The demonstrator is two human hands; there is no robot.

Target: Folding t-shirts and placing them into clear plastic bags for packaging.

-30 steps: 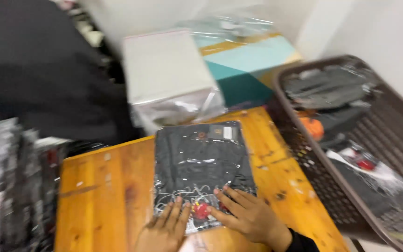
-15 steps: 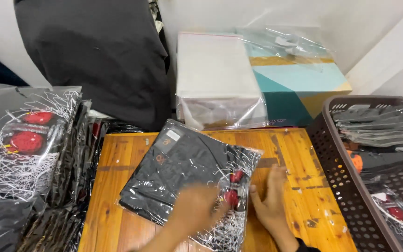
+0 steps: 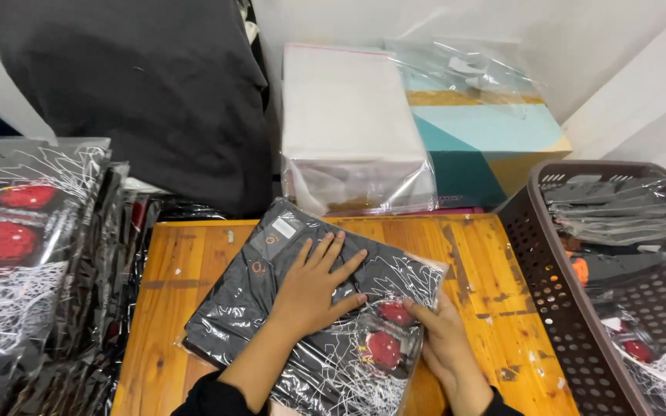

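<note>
Pressing: left hand point(image 3: 314, 289) laid flat, fingers spread, on bagged shirt point(image 3: 314, 316)
Grasping: bag edge pinched by right hand point(image 3: 445, 339)
Risk: slippery plastic could be slid off wooden table point(image 3: 194, 262)

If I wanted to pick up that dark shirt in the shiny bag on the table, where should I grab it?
Probably by the bagged shirt's right edge, coming in from the basket side. It lies flat and tilted on the wooden table, and that edge is where the right hand already curls around it. The left hand presses flat on top, so the middle offers nothing to pinch.
</note>
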